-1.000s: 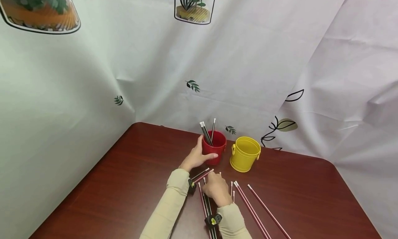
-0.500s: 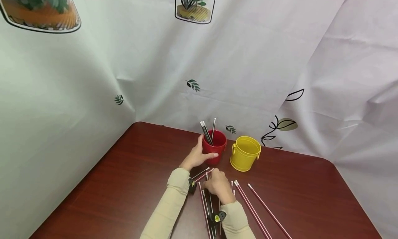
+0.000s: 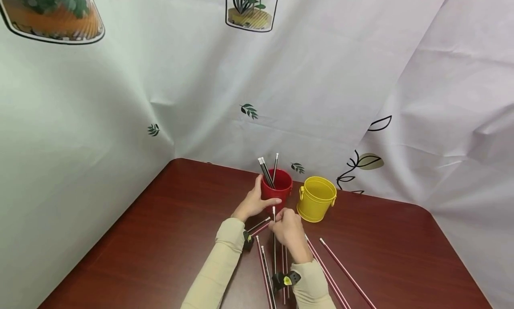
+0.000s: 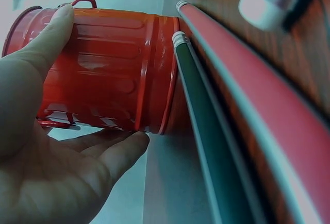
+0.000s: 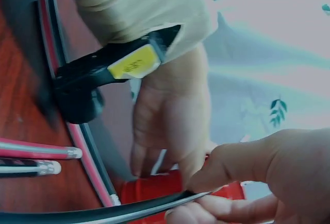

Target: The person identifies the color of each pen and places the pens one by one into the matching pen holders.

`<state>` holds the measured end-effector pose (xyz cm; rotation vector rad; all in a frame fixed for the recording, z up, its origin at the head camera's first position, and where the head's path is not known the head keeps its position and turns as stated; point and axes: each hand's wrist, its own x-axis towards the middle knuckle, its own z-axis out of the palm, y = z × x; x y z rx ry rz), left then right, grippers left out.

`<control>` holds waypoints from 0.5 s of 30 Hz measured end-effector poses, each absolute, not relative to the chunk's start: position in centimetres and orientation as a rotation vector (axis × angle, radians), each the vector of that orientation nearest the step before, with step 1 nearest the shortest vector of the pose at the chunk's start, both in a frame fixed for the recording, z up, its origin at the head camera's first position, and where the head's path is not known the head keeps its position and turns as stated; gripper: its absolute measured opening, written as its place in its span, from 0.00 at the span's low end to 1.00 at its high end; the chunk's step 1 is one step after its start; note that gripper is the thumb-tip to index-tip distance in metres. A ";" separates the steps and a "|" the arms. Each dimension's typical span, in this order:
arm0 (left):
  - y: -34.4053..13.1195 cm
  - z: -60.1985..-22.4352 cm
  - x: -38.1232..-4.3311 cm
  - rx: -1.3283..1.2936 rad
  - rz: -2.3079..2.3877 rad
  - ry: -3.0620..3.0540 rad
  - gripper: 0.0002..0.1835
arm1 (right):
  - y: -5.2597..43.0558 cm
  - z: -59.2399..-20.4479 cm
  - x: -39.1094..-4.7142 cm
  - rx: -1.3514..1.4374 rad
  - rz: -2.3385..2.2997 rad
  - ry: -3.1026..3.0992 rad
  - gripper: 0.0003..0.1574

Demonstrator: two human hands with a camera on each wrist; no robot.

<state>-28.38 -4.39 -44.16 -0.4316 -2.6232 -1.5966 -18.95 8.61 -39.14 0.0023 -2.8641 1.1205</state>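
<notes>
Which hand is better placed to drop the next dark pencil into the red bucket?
Right, most likely. The right hand pinches a dark pencil close to the red bucket, while the left hand grips the bucket's side and seems better kept there for steadying.

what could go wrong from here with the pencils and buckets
The black pencil in the right hand might catch the loose pencils lying nearby and roll them. That hand could also bump the yellow bucket close by. If the left hand loosened, the red bucket might shift when knocked.
</notes>
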 end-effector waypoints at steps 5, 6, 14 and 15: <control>-4.4 -44.1 -28.4 -0.437 -1.572 -2.641 0.53 | 9.0 -38.1 -18.9 0.073 1.198 -2.725 0.07; -4.4 -44.1 -28.4 -0.438 -1.569 -2.646 0.52 | 9.1 -38.0 -18.9 0.087 1.210 -2.694 0.07; -4.5 -43.9 -28.2 -0.432 -1.548 -2.672 0.52 | 9.2 -37.4 -18.8 0.191 1.249 -2.461 0.08; -4.5 -43.9 -28.2 -0.428 -1.544 -2.677 0.52 | 9.2 -37.4 -18.8 0.208 1.251 -2.434 0.08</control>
